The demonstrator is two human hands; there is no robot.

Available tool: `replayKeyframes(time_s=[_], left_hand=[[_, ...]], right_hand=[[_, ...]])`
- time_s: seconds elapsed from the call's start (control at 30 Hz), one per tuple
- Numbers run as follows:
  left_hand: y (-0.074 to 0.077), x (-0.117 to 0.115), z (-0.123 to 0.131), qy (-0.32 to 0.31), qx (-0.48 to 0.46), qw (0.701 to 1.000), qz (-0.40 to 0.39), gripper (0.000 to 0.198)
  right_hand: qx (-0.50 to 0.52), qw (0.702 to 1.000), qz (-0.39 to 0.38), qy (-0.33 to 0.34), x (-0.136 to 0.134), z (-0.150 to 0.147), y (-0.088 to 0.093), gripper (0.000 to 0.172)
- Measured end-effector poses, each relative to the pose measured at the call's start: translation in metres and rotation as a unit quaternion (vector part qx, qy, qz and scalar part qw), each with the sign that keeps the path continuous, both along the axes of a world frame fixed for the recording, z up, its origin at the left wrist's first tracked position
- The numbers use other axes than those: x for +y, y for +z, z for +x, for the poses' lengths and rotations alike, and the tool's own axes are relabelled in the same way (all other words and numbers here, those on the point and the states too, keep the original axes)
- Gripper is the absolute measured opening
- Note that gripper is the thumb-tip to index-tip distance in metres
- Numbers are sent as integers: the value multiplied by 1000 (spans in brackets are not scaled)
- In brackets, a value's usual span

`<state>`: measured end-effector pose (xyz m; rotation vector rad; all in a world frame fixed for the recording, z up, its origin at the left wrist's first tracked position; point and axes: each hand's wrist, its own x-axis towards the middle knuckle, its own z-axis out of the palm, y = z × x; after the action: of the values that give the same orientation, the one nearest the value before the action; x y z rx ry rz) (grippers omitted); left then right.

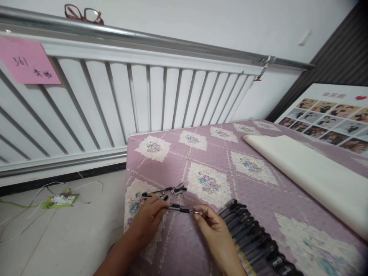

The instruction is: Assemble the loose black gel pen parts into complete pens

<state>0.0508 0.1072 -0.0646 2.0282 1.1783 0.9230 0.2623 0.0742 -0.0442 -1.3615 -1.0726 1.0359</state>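
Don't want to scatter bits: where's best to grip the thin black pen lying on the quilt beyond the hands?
Probably pinch the thin black pen mid-shaft, coming straight down from above: it lies flat and sideways on the quilt, and loose parts crowd its right end. The left hand, holding another pen, is nearest.

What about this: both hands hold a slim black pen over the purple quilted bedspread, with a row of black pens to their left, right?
No: the head view shows the row of black pens on the right, beside the right hand. It and the left hand do hold the slim black pen over the purple quilted bedspread.
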Motion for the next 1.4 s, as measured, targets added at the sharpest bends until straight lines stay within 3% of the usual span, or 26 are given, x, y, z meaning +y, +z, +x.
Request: replayKeyframes(time_s=[0.3,0.57,0.97,1.2,1.3,1.4], left_hand=[[2,-2,2,-16,18,999,-28,24],[2,-2,3,-10,6,999,-32,19],[4,-3,5,13,-36,999,-7,10],[7,-4,7,22,-39,999,-10,11],[7,-4,8,19,-35,999,-13,11],[5,-4,8,16,-35,999,-13,12]], right_hand=[[-53,997,8,58,-5,3,9,26],[-39,998,1,40,-4,2,4,31],[-197,979,40,40,-7,0,0,32],[-132,990,27,36,-6,-1,0,28],[-149,988,22,44,-6,-1,0,27],[-179,983,22,38,-6,-1,2,36]])
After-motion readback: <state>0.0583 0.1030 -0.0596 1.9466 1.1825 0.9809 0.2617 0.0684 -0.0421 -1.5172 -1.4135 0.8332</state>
